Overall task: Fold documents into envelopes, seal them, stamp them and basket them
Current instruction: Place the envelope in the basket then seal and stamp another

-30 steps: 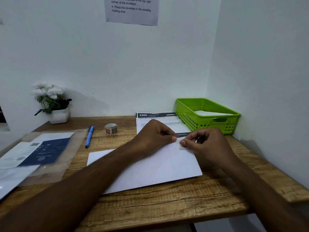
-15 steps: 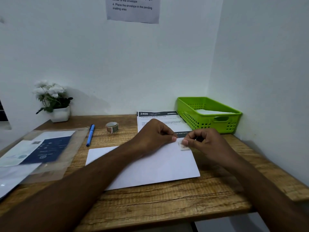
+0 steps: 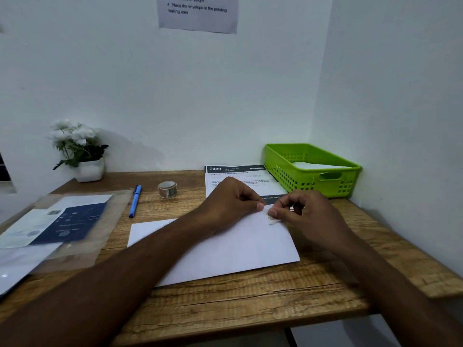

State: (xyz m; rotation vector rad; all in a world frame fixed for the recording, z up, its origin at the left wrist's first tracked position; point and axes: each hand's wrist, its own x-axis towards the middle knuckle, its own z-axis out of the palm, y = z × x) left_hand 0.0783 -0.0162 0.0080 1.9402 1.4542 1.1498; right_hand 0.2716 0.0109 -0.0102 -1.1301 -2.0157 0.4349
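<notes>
Head view: hands (image 3: 233, 204) on envelope (image 3: 233, 256)

White envelope (image 3: 225, 251); lime-green perforated basket (image 3: 295, 176); blue pen (image 3: 134, 201).

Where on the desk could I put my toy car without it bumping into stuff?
Bare wood runs along the front edge of the desk, below the white envelope. Another patch lies right of the envelope, in front of the green basket. The left side is crowded with the plastic sleeve of papers.

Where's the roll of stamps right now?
The roll of stamps stands on the desk toward the back, between the blue pen and the printed sheet.
</notes>
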